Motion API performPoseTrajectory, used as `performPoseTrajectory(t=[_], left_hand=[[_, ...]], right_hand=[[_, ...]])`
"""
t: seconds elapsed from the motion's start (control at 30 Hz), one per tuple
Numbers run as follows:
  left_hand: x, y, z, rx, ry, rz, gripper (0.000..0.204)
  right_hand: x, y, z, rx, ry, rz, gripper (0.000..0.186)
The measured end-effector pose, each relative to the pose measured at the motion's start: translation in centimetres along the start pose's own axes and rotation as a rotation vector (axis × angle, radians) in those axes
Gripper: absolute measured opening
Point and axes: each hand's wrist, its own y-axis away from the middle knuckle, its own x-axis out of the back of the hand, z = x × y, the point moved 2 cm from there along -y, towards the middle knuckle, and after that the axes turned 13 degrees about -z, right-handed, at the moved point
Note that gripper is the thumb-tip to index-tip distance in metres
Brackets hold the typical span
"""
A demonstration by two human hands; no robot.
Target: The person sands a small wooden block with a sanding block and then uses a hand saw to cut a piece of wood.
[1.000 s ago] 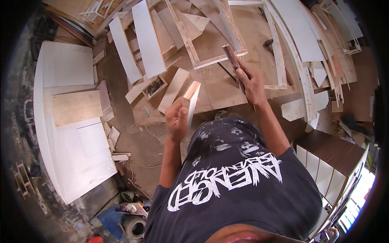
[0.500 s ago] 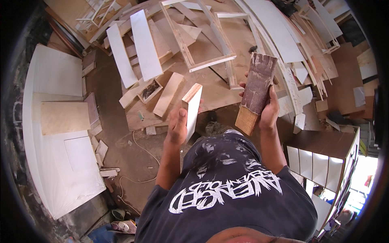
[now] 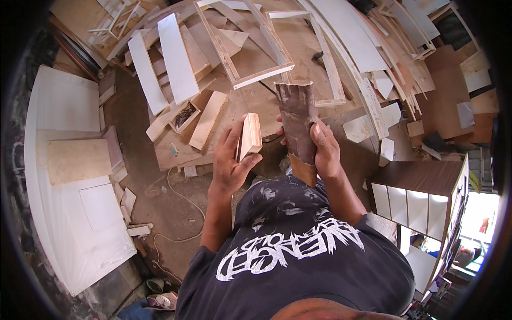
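My left hand (image 3: 226, 165) is closed around a short wood piece (image 3: 253, 133), its fingers behind and its thumb at the near end. The pale, layered wood edge faces up. My right hand (image 3: 326, 149) grips a long flat piece with a worn dark-brown face (image 3: 297, 109) and a bare tan lower end; its top edge is ragged. Thumb and palm press its right side, and fingertips show on its left. Both pieces are held up in front of my body, side by side with a gap between them.
Ahead lies a low work surface (image 3: 234, 109) with white boards (image 3: 177, 58), wooden frames (image 3: 265, 77), a small box (image 3: 185, 118) of dark bits and a wood block (image 3: 208, 120). White panels (image 3: 101, 240) lie left. A brown-topped cabinet (image 3: 413, 176) stands right. A cord (image 3: 178, 192) crosses the floor.
The left hand has turned its piece, so the wood edge shows instead of the white face. The brown piece has moved left, nearer to it, and stands straighter. The view has shifted slightly.
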Motion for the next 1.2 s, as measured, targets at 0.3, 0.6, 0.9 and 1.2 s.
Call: performPoseTrajectory(t=[0.3, 0.6, 0.9, 1.2], left_hand=[[-3.4, -1.5, -0.3, 0.092, 0.005, -0.013, 0.08], [-9.0, -6.5, 1.3, 0.159, -0.163, -0.011, 0.044], [-14.7, -9.2, -0.2, 0.261, -0.254, 0.147, 0.037], [-16.4, -9.1, -0.6, 0.378, -0.339, 0.208, 0.052]], right_hand=[[3.5, -1.2, -0.4, 0.07, 0.091, -0.197, 0.075], [9.7, -3.3, -3.6, 0.249, 0.759, -0.285, 0.064], [15.9, -4.8, -2.9, 0.165, 0.825, -0.427, 0.057], [18.7, -6.9, -1.5, 0.076, 0.73, -0.585, 0.055]])
